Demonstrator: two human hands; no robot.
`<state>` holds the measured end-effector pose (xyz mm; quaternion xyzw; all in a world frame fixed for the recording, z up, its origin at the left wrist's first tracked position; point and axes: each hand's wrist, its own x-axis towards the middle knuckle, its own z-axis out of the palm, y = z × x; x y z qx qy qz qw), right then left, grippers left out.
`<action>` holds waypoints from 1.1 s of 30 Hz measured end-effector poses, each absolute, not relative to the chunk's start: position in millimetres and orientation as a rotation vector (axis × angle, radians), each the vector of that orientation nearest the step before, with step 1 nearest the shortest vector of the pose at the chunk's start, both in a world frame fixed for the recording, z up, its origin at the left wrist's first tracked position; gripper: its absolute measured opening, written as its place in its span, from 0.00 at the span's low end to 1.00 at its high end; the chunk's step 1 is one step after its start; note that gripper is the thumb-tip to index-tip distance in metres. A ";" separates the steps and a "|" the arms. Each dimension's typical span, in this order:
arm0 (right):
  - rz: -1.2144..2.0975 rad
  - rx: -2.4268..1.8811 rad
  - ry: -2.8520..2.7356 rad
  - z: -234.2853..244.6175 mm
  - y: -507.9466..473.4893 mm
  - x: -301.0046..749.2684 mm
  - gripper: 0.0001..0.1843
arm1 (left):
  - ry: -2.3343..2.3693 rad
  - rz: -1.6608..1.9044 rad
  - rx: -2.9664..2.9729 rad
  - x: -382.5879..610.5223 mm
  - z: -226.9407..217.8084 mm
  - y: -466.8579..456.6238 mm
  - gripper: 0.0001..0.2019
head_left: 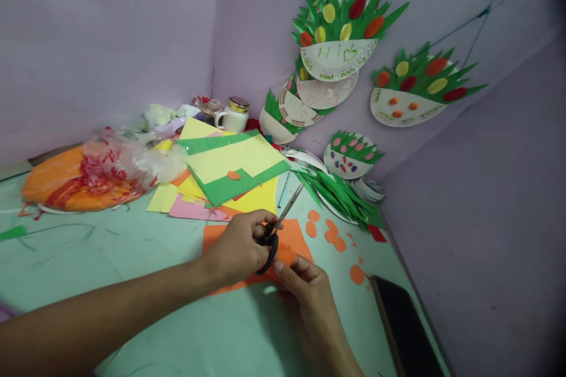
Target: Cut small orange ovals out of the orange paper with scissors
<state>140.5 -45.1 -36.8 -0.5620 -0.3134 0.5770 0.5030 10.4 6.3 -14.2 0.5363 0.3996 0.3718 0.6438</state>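
My left hand (239, 247) reaches in from the left and is closed round the black handles of a pair of scissors (276, 230), whose blades point up and to the right. Just below it, my right hand (305, 285) pinches a small piece of orange paper beside the scissor handles. Under both hands an orange paper sheet (294, 235) lies on the pale green table (154, 259). Several cut orange ovals (329, 230) are scattered to the right of the sheet.
A stack of yellow, green and pink paper (230, 171) lies behind the hands. A plate of green paper spikes (340, 194) sits at the right, a dark phone (404, 324) at the front right, a plastic bag (101, 171) at the left, a jar (234, 115) in the corner. Paper-plate baskets (338, 59) hang on the wall.
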 end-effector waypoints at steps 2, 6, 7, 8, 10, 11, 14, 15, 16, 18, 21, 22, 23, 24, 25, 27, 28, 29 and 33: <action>1.377 -1.351 -0.763 -35.4 -44.7 141.6 0.16 | 0.919 0.829 1.259 9.6 -13.3 6.1 0.15; 1.326 -1.272 -0.587 -29.0 -42.2 146.6 0.14 | 1.007 0.762 1.598 4.7 -9.2 3.4 0.11; 1.301 -1.257 -0.561 -27.5 -41.1 148.6 0.14 | 1.042 0.724 1.716 3.2 -7.2 2.2 0.11; 1.283 -1.244 -0.551 -26.4 -40.1 150.6 0.13 | 1.073 0.682 1.822 1.7 -4.9 1.0 0.12; 1.268 -1.215 -0.514 -25.3 -38.2 154.4 0.13 | 1.119 0.563 1.968 -0.5 0.1 -1.3 0.13; 1.270 -1.201 -0.487 -25.2 -37.6 155.9 0.13 | 1.145 0.511 2.001 -1.2 2.2 -2.4 0.13; 1.268 -1.192 -0.444 -25.8 -36.6 158.1 0.14 | 1.175 0.382 2.062 -1.2 5.0 -5.7 0.10; 1.268 -1.198 -0.448 -26.0 -36.4 158.2 0.14 | 1.174 0.367 2.095 -0.8 4.7 -6.6 0.10; 1.267 -1.206 -0.466 -26.0 -36.3 158.2 0.14 | 1.165 0.352 2.131 -0.3 3.9 -7.4 0.10; 1.266 -1.211 -0.484 -25.3 -35.9 158.1 0.14 | 1.146 0.339 2.191 0.6 1.7 -8.7 0.11; 1.253 -1.171 -0.489 -22.4 -35.7 158.0 0.13 | 1.140 0.335 2.233 0.7 -0.1 -10.1 0.12; 1.236 -1.158 -0.487 -21.2 -35.9 158.1 0.12 | 1.137 0.333 2.234 0.6 0.2 -10.5 0.12; 1.209 -1.150 -0.485 -20.2 -36.1 158.2 0.12 | 1.134 0.331 2.229 0.4 1.1 -10.8 0.12; 1.187 -1.149 -0.485 -19.4 -36.4 158.4 0.12 | 1.129 0.331 2.221 0.3 2.4 -10.9 0.12; 1.178 -1.154 -0.485 -18.9 -36.8 158.6 0.12 | 1.119 0.331 2.211 0.2 4.1 -10.8 0.12; 1.194 -1.149 -0.502 -18.9 -37.5 158.6 0.11 | 1.108 0.340 2.198 0.3 7.5 -10.6 0.11; 1.217 -1.140 -0.513 -19.3 -37.8 158.5 0.11 | 1.104 0.345 2.195 0.3 8.8 -10.4 0.11; 1.238 -1.125 -0.523 -19.9 -37.9 158.2 0.11 | 1.103 0.350 2.197 0.4 9.8 -10.3 0.11; 1.270 -1.079 -0.519 -21.6 -37.4 157.4 0.11 | 1.094 0.342 2.207 0.6 10.1 -9.8 0.09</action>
